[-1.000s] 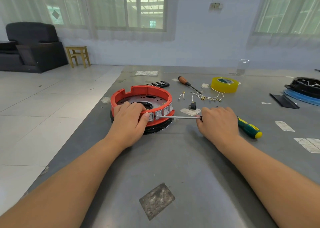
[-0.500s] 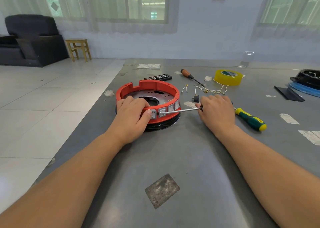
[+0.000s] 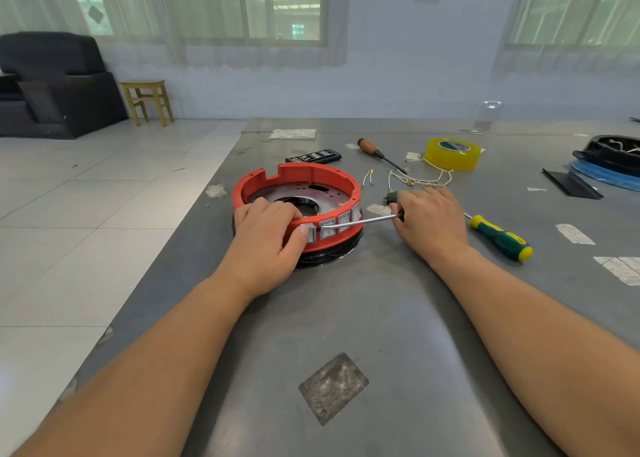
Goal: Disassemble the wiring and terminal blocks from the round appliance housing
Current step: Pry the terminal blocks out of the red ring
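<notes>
A round red housing [image 3: 311, 176] on a black base sits on the grey metal table [image 3: 381, 318]. Several grey rocker switches [image 3: 327, 229] line its near rim. My left hand [image 3: 266, 238] grips that near rim, thumb beside the leftmost switch. My right hand [image 3: 431, 219] holds a screwdriver [image 3: 367, 222] whose metal shaft reaches left, its tip at the switches. Loose white wires [image 3: 415, 179] with brass terminals and a small black part [image 3: 391, 198] lie behind my right hand.
A green-and-yellow screwdriver [image 3: 500, 236] lies right of my right hand. Farther back are a wooden-handled screwdriver [image 3: 375, 151], a yellow tape roll [image 3: 452, 153], a black bit case [image 3: 313, 156] and a black-and-blue housing [image 3: 609, 162]. The table's left edge drops to tiled floor.
My right hand has shifted slightly back, and the screwdriver shaft now slopes down to the switches. The camera has moved closer. My left hand stays on the rim.
</notes>
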Demonstrator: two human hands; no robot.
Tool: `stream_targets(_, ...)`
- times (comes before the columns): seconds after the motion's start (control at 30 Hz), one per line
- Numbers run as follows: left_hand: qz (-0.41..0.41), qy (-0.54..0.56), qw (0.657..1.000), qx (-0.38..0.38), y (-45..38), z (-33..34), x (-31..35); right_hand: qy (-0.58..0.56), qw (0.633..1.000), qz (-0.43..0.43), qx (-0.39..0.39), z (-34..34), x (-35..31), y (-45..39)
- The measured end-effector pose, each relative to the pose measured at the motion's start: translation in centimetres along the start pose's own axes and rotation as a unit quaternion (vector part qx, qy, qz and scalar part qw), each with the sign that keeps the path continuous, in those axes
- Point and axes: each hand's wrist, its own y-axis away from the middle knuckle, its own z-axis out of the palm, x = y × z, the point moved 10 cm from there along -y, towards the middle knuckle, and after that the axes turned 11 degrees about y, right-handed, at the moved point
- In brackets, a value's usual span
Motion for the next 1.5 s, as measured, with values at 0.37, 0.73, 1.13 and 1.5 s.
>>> stream_targets(0.37,0.001,-0.003,1.0,0.004,0.5,-0.2,0.1,-0.068,0.998,0.01,-0.003,-2.1,0.6,3.4)
stream_targets(0.73,0.003,-0.01,1.0,-0.011,0.4,-0.2,-0.1,-0.027,0.999,-0.019,-0.023,-1.9,2.3,6.9)
stream_targets(1.13,-0.004,-0.021,1.0,-0.006,0.5,-0.3,0.4,-0.012,0.999,-0.052,0.008,-2.2,1.2,6.9)
stream_targets(1.5,-0.028,-0.022,0.999,-0.015,0.4,-0.1,0.4,-0.029,0.997,-0.067,0.01,-1.8,0.9,6.0)
